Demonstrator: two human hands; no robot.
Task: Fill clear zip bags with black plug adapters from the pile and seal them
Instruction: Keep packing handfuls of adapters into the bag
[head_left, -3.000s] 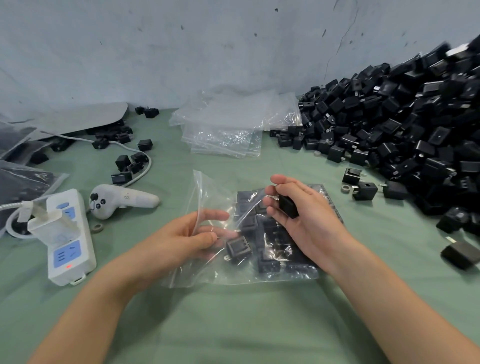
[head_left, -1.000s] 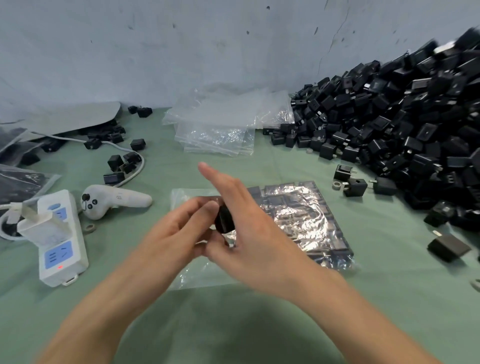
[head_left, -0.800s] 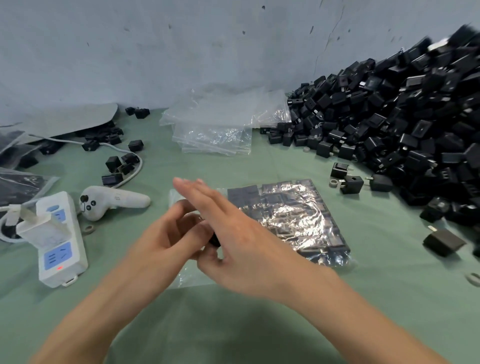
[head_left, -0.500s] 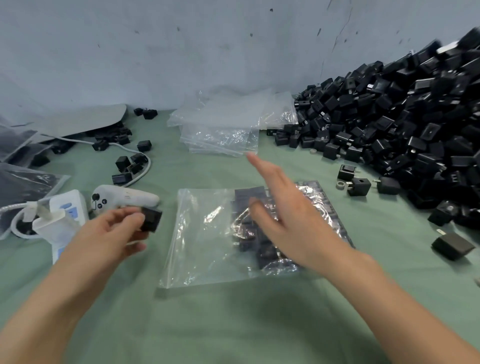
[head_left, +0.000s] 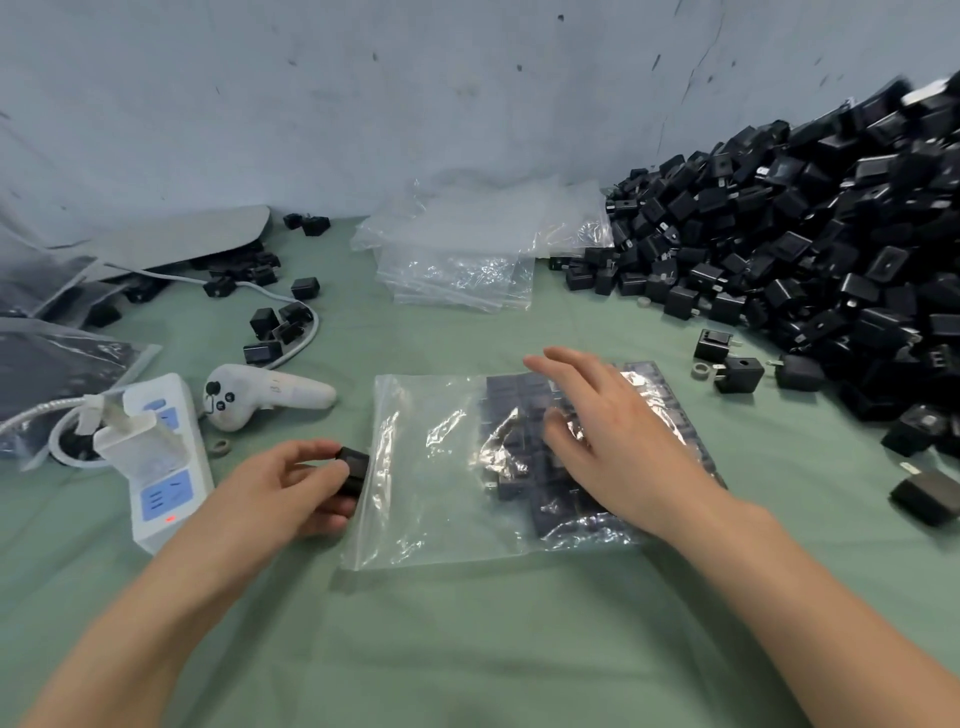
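- One wide-angle camera, worn on the person's head, looked forward and down over the green counter (head_left: 467, 649) toward the grey wall (head_left: 415, 104).
- It sat near the work: both forearms ran up from the bottom edge, with the left hand (head_left: 280, 493) and right hand (head_left: 618, 441) mid-frame.
- The pile of adapters (head_left: 831, 260) filled its right side.

Packing workbench: adapter pile (head_left: 810, 270), stacked zip bags (head_left: 457, 260).

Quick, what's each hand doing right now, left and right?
Left hand: holding a black plug adapter.
Right hand: open, fingers spread over the zip bag, holding nothing.
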